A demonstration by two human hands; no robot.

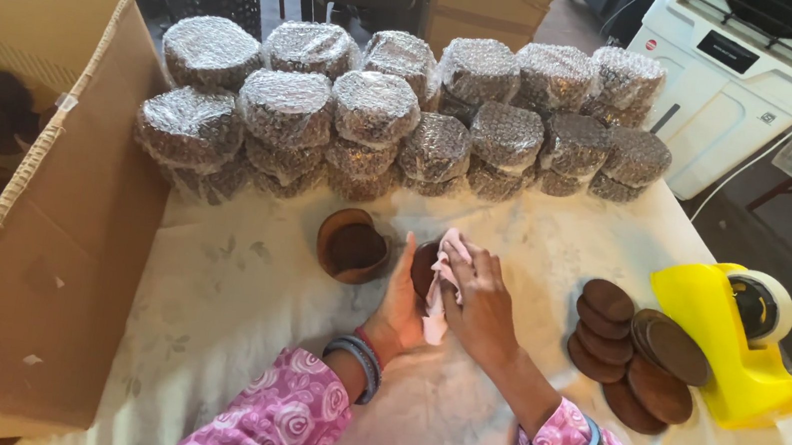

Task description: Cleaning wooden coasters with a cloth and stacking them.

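Observation:
My left hand (398, 303) holds a dark brown wooden disc (424, 264) on edge at the middle of the table. My right hand (479, 300) presses a pink cloth (436, 303) against that disc. Just left of my hands lies a round brown wooden holder (354, 246), open side up. To the right lie several loose brown wooden discs (637, 351) in short overlapping rows.
Many bubble-wrapped round bundles (399, 117) are stacked along the table's far side. A large open cardboard box (45, 210) with dark wooden pieces stands at the left. A yellow tape dispenser (739, 340) sits at the right edge. A white cloth covers the table (236, 294).

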